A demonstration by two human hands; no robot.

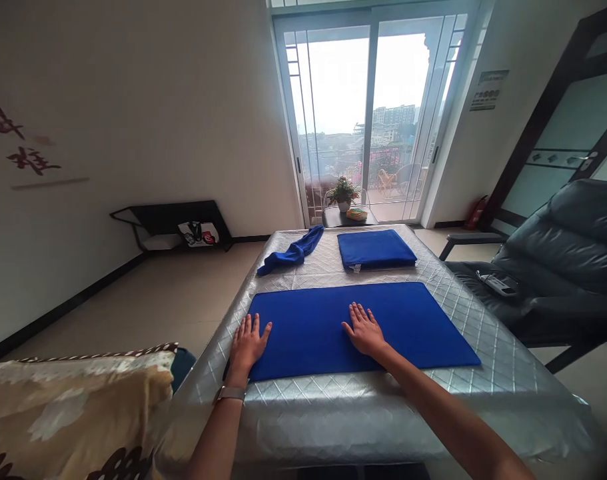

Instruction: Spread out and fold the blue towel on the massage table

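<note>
A long blue towel (423,327) lies spread flat across the near part of a table with a silver quilted cover (488,387). My left hand (248,345) rests flat on the towel's left end, fingers spread, a watch on the wrist. My right hand (364,329) lies flat on the towel's middle, fingers stretched out. Neither hand holds anything. Farther back, a folded blue towel (376,249) sits as a neat rectangle, and a crumpled blue towel (293,251) lies at the table's far left.
A dark recliner chair (558,260) stands right of the table. A patterned cushion (78,413) is at the near left. Behind the table a small stand holds a potted plant (342,193) before glass sliding doors (368,113). A low black shelf (176,223) lines the left wall.
</note>
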